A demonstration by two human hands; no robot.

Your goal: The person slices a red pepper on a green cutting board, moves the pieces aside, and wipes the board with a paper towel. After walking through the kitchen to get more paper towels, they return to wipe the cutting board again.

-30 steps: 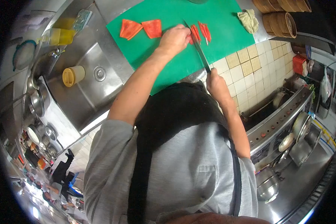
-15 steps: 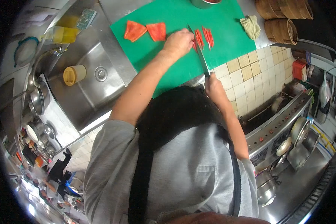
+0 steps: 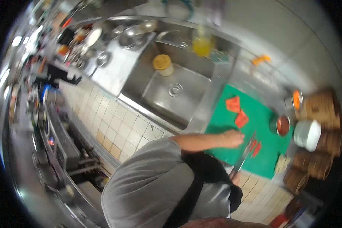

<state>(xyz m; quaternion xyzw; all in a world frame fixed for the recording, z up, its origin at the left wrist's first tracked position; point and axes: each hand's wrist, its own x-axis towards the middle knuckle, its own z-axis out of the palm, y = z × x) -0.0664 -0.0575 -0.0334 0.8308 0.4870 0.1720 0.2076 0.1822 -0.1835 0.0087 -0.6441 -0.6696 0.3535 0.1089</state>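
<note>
The right hand (image 3: 236,178) grips the knife (image 3: 242,159), its long blade slanting away from the body across the green board (image 3: 268,163), beside red strips (image 3: 257,149). The left hand (image 3: 233,139) is curled nearby; its grasp, I cannot tell. Beyond are red slabs (image 3: 241,119), a steel sink (image 3: 152,102), a pale wall (image 3: 288,49).

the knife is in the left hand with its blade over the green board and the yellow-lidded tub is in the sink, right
Wrong hand: the head view shows the knife in the right hand. Its blade is over the green board, and the yellow-lidded tub is in the sink, as you say.
</note>
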